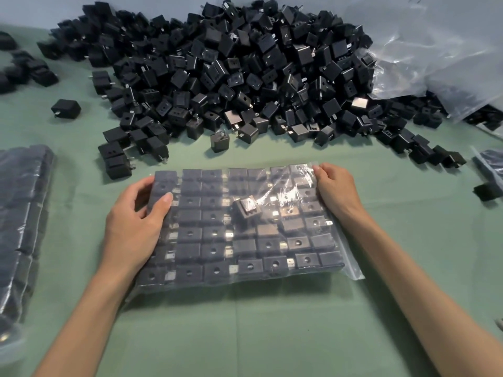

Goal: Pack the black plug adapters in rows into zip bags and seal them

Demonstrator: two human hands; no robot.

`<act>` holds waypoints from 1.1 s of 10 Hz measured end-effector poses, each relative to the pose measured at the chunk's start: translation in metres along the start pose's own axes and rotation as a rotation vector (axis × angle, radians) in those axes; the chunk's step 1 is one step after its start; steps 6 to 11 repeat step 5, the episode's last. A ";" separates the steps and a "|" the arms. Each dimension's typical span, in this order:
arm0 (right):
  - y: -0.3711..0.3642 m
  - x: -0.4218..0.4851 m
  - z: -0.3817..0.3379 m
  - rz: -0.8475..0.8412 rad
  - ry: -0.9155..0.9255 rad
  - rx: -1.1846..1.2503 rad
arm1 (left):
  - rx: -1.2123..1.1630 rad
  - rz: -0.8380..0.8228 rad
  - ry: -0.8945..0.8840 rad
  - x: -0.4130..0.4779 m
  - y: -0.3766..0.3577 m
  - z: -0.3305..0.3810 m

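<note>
A clear zip bag (pixel 351 270) lies flat on the green table in front of me, filled with rows of black plug adapters (pixel 212 248). One adapter (pixel 246 208) inside sits tilted on top of the rows near the middle. My left hand (pixel 136 224) grips the bag's left edge, thumb on top. At the far right corner, by the zip strip, my right hand (pixel 336 189) pinches the bag. A big heap of loose black adapters (pixel 231 69) covers the table behind the bag.
A filled bag of adapters (pixel 19 229) lies at the left edge. Crumpled clear plastic bags (pixel 435 50) are piled at the back right. Stray adapters (pixel 66 108) lie scattered on the green table (pixel 258 330), some near the right edge (pixel 487 191).
</note>
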State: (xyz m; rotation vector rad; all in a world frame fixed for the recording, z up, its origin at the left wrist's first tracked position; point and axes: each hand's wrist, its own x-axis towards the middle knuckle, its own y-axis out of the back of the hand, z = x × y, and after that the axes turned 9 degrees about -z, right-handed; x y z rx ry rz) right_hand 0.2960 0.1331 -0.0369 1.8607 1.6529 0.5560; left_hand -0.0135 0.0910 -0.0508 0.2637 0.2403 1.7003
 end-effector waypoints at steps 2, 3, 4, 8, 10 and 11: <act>0.004 0.011 -0.007 -0.121 -0.118 0.009 | -0.005 0.004 0.010 0.001 0.000 -0.001; 0.006 0.014 -0.008 -0.141 -0.108 -0.026 | 0.004 0.000 0.007 0.000 0.002 -0.002; 0.003 0.014 -0.008 -0.140 -0.093 0.010 | 0.026 -0.014 0.028 0.002 0.001 -0.001; 0.014 0.005 -0.014 -0.137 -0.066 -0.077 | 0.050 -0.008 0.036 -0.006 0.002 0.010; 0.014 0.005 -0.014 -0.137 -0.066 -0.077 | 0.050 -0.008 0.036 -0.006 0.002 0.010; 0.014 0.005 -0.014 -0.137 -0.066 -0.077 | 0.050 -0.008 0.036 -0.006 0.002 0.010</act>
